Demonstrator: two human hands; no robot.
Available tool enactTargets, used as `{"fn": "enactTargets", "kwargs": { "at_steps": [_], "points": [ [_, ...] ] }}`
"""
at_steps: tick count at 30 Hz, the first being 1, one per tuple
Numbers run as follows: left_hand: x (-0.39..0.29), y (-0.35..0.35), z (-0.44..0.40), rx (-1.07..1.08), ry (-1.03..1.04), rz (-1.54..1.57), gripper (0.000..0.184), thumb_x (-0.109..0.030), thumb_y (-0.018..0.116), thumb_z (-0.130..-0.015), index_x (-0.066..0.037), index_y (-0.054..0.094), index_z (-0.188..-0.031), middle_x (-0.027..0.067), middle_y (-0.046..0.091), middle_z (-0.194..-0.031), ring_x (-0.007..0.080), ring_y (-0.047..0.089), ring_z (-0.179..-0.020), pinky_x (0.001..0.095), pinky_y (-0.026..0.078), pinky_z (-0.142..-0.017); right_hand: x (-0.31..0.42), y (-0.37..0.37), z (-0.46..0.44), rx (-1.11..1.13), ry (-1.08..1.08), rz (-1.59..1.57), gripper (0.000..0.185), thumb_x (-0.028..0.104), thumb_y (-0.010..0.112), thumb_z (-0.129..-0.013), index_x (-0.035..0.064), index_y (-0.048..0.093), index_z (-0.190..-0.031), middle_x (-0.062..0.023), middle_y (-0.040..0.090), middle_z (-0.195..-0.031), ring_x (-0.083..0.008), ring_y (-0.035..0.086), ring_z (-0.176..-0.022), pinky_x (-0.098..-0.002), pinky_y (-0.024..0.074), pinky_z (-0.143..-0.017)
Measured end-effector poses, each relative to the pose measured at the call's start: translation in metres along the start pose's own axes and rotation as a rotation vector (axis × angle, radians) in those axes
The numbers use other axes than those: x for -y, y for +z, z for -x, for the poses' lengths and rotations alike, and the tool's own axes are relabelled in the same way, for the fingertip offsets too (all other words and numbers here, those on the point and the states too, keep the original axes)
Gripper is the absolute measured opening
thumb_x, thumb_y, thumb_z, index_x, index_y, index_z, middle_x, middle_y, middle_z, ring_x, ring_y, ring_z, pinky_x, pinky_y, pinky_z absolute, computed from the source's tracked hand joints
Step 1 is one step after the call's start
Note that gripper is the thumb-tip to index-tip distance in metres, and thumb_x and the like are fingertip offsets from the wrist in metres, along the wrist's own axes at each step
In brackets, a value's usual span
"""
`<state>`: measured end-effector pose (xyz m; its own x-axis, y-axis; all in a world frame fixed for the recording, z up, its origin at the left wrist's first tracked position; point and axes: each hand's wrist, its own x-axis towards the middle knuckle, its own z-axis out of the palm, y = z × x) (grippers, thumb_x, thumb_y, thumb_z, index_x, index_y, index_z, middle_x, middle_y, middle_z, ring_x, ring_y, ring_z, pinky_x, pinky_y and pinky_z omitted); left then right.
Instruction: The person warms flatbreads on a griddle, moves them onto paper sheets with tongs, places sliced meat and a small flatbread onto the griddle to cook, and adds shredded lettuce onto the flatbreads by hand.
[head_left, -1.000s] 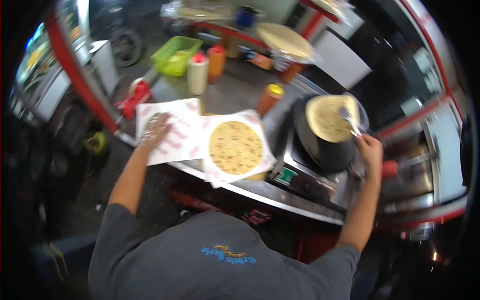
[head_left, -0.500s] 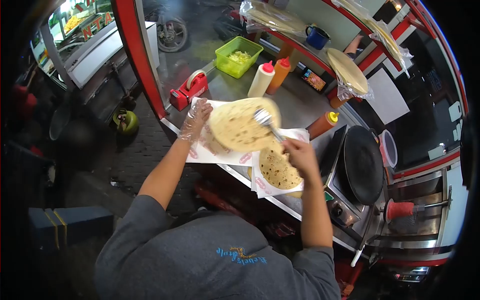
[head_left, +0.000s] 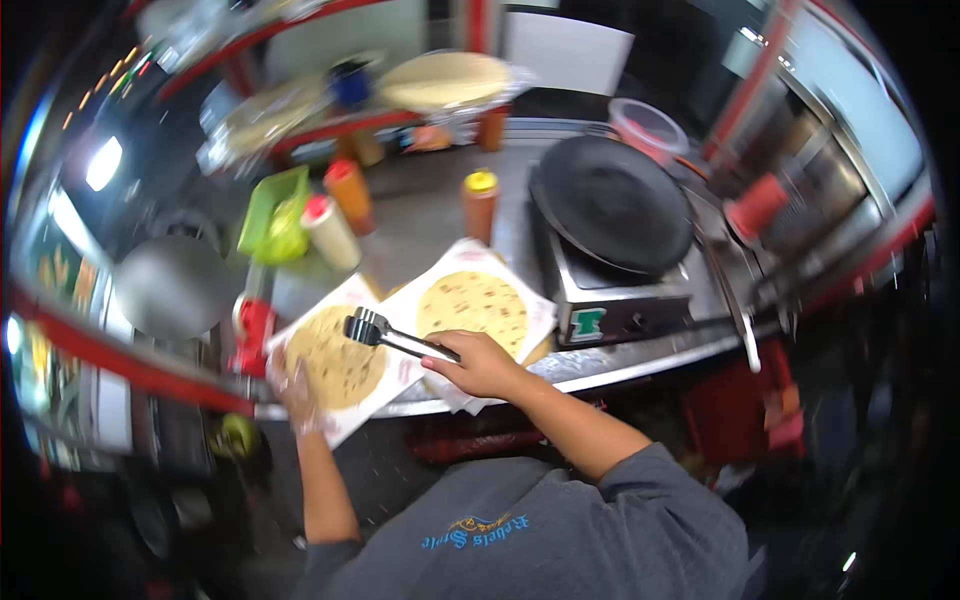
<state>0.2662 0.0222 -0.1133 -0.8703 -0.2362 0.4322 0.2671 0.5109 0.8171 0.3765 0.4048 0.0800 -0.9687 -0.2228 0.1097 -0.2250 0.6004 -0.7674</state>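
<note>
Your right hand point(head_left: 485, 368) clasps the tongs point(head_left: 402, 342); centre the flatbread point(head_left: 342, 378) left of it on the paper point(head_left: 401, 374) beside your gloved left hand point(head_left: 298, 394), whose grip I can't tell.

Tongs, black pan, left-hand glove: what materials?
Tongs: probably stainless steel, polished; bright streaks against dark reflections.
Pan: dark metal, satin black with faint sheen; cast iron or coated, unclear.
Glove: seemingly thin clear plastic; skin shows through.
</note>
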Motion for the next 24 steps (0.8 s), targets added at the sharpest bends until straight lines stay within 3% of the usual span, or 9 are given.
{"fn": "enactTargets", "kwargs": {
  "at_steps": [2,4,6,7,11,13,16,19,24],
  "points": [
    [-0.03,-0.009,0.0,0.042,0.234,-0.41,0.058,-0.033,0.074,-0.098,0.002,0.059,-0.142,0.023,0.056,-0.143,0.0403,0.051,-0.136,0.0506,0.039,-0.116,-0.014,-0.051,0.026,-0.234,-0.206,-0.045,0.044,0.023,0.073,-0.101,0.0031,0.065,-0.139,-0.0209,0.073,-0.122,-0.0328,0.072,-0.112,-0.0413,0.0538,-0.099],
    [-0.032,-0.01,-0.002,0.199,0.126,-0.403,0.053,-0.034,0.073,-0.099,0.003,0.062,-0.135,0.0263,0.061,-0.135,0.0422,0.058,-0.129,0.0506,0.043,-0.113,-0.008,-0.135,0.05,-0.171,0.186,-0.243,0.054,0.027,0.07,-0.103,0.0065,0.056,-0.151,-0.0191,0.071,-0.13,-0.0276,0.071,-0.113,-0.0377,0.0544,-0.097],
    [-0.031,-0.013,-0.004,0.288,0.216,-0.465,0.048,-0.029,0.072,-0.1,0.004,0.061,-0.133,0.0275,0.063,-0.133,0.0435,0.059,-0.128,0.0506,0.043,-0.114,-0.029,-0.212,0.066,-0.444,0.077,-0.251,0.048,0.035,0.059,-0.11,0.0129,0.055,-0.153,-0.0059,0.072,-0.102,-0.0119,0.064,-0.076,-0.0301,0.0556,-0.073],
    [-0.047,-0.014,-0.005,0.262,0.292,-0.489,0.046,-0.028,0.071,-0.101,0.004,0.061,-0.133,0.0272,0.063,-0.136,0.0435,0.057,-0.131,0.0504,0.042,-0.115,-0.03,-0.255,0.071,-0.512,0.146,-0.185,0.044,0.038,0.053,-0.112,0.0132,0.058,-0.149,-0.0027,0.073,-0.1,-0.0103,0.064,-0.071,-0.0275,0.0545,-0.069],
    [-0.146,0.008,0.016,0.208,0.183,-0.339,0.043,-0.025,0.069,-0.103,0.003,0.06,-0.134,0.027,0.061,-0.139,0.0437,0.054,-0.135,0.05,0.039,-0.117,-0.14,-0.42,0.059,-0.859,0.242,0.233,0.038,0.036,0.052,-0.111,0.0069,0.069,-0.129,-0.0136,0.076,-0.095,-0.0259,0.074,-0.079,-0.0409,0.0573,-0.074],
    [-0.197,0.031,0.039,0.186,0.157,-0.316,0.042,-0.024,0.068,-0.103,0.003,0.06,-0.134,0.0266,0.06,-0.139,0.0439,0.053,-0.136,0.0498,0.038,-0.118,-0.147,-0.48,0.047,-0.78,0.52,0.447,0.038,0.036,0.053,-0.109,0.0066,0.072,-0.122,-0.019,0.076,-0.1,-0.0365,0.076,-0.093,-0.0486,0.0568,-0.083],
    [-0.203,0.069,0.073,0.138,0.19,-0.366,0.044,-0.031,0.066,-0.104,0.002,0.061,-0.133,0.0255,0.057,-0.145,0.0426,0.049,-0.141,0.0517,0.035,-0.12,-0.201,-0.542,0.004,-0.627,0.489,0.776,0.037,0.038,0.055,-0.107,0.0092,0.074,-0.121,-0.0194,0.077,-0.105,-0.0401,0.074,-0.1,-0.0516,0.0563,-0.086],
    [-0.207,0.097,0.101,0.088,0.123,-0.44,0.048,-0.039,0.061,-0.106,0.002,0.062,-0.132,0.0247,0.052,-0.152,0.0422,0.043,-0.147,0.0564,0.026,-0.123,-0.237,-0.569,-0.048,-0.449,0.605,0.971,0.035,0.038,0.058,-0.104,0.0109,0.077,-0.115,-0.0225,0.076,-0.113,-0.042,0.071,-0.112,-0.0531,0.0565,-0.094],
    [-0.191,0.104,0.11,-0.02,0.162,-0.476,0.046,-0.038,0.055,-0.109,0.002,0.062,-0.132,0.0235,0.052,-0.153,0.0412,0.042,-0.149,0.0583,0.022,-0.124,-0.275,-0.583,-0.12,-0.147,0.688,1.073,0.034,0.017,0.064,-0.092,0.0059,0.079,-0.121,-0.0226,0.074,-0.124,-0.0368,0.071,-0.121,-0.0474,0.0577,-0.1]
  ]
}}
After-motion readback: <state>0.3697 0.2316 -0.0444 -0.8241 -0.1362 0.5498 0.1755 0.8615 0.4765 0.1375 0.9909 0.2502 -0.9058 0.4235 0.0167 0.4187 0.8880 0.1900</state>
